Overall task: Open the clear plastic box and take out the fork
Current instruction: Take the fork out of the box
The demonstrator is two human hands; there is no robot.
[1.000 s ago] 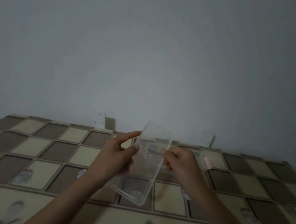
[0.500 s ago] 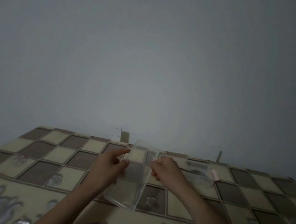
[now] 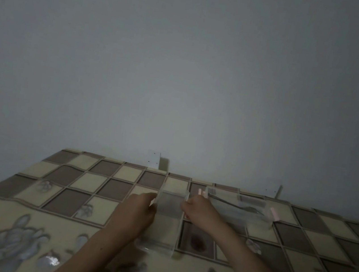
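Observation:
The clear plastic box (image 3: 236,211) lies open on the checked tablecloth, right of centre, with pink clips at both ends. A metal fork (image 3: 233,205) rests inside it, tines to the right. The clear lid (image 3: 166,218) is off the box and lies flat just left of it, long side running away from me. My left hand (image 3: 138,214) grips the lid's left edge near its far end. My right hand (image 3: 199,212) pinches the lid's right far corner, close beside the box.
The table (image 3: 66,191) carries a beige and brown checked cloth with flower prints along the near edge. A grey wall stands right behind it, with two small white brackets (image 3: 153,160) at the table's back edge.
The lid, held tilted in the air before, has come down flat onto the cloth left of the box. Both hands stayed on it. The view has shifted, showing the box and fork.

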